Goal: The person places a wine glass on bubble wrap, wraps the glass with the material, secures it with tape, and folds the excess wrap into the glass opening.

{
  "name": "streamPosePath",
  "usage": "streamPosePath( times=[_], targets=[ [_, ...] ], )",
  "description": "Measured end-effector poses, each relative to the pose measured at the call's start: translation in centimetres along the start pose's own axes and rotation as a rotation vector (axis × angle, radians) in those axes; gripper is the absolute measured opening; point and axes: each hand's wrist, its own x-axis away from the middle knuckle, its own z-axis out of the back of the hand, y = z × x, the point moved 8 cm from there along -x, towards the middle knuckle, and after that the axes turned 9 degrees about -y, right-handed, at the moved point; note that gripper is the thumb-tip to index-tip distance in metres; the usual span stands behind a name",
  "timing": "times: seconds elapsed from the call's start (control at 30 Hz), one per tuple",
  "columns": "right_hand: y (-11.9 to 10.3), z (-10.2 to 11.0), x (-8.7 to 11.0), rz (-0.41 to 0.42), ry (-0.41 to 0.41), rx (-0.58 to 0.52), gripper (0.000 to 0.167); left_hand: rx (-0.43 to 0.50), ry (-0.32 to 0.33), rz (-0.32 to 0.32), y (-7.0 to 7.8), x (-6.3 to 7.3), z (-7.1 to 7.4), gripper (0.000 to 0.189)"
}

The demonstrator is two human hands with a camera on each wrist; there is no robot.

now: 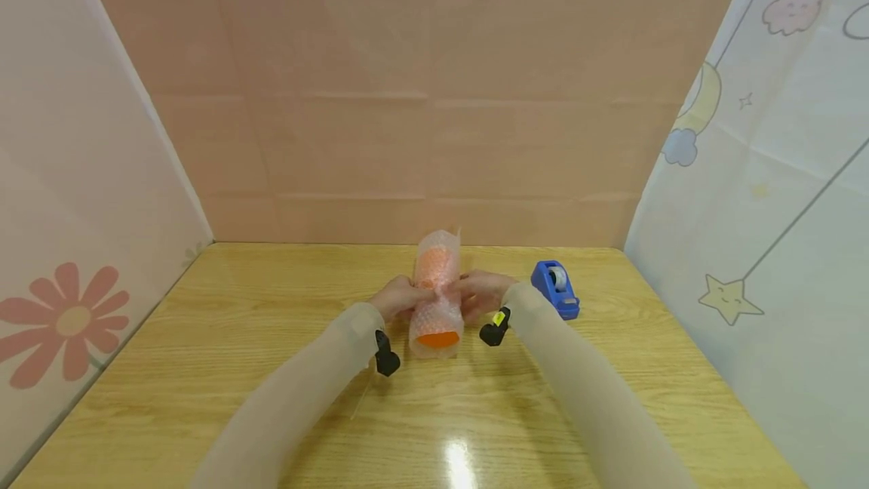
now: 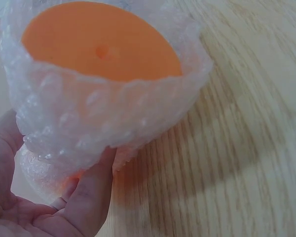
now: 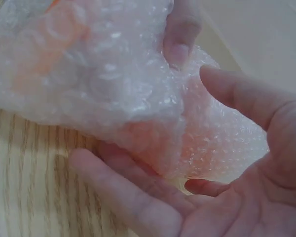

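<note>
A roll of bubble wrap (image 1: 437, 315) lies around an orange object (image 2: 138, 49), whose flat, rounded end with a small central mark faces the near, open end of the wrap. The rest of it shows only as orange through the plastic. My left hand (image 1: 399, 298) grips the bundle's left side, its thumb pressing on top in the right wrist view. At the right side my right hand (image 1: 483, 293) has its thumb above and its fingers spread low along the wrap, fairly straight. A blue tape dispenser (image 1: 555, 291) with a tape roll stands right of that hand.
The wooden table (image 1: 258, 323) runs back to a brownish-pink backdrop (image 1: 339, 142). White printed side panels border it on the left and right. A thin pale strip (image 1: 361, 397) shows near my left forearm.
</note>
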Motion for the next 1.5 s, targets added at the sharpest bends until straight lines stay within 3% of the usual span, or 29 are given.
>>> streamPosePath(
  times=[0.47,0.67,0.8,1.07,1.3,1.5],
  targets=[
    [0.1,0.1,-0.6,0.056,0.058,-0.023,0.057,0.047,0.01,0.002,0.1,0.2,0.0,0.038],
    [-1.0,0.4,0.1,0.118,0.098,-0.028,0.074,0.075,0.011,-0.12,1.8,0.6,-0.2,0.05],
    [-2.1,0.5,0.5,0.18,0.111,-0.019,0.078,0.022,0.075,-0.188,3.2,1.1,0.2,0.056],
    [-3.2,1.1,1.5,0.278,0.204,0.045,0.084,-0.186,0.205,-0.236,4.8,1.5,0.7,0.057],
    [-4.1,1.2,2.2,0.426,0.225,0.112,0.086,-0.225,0.275,-0.35,5.9,1.9,0.8,0.063],
    [-4.8,1.5,2.5,0.539,0.264,0.152,0.083,-0.271,0.308,-0.42,6.5,1.9,0.9,0.051]
  ],
)
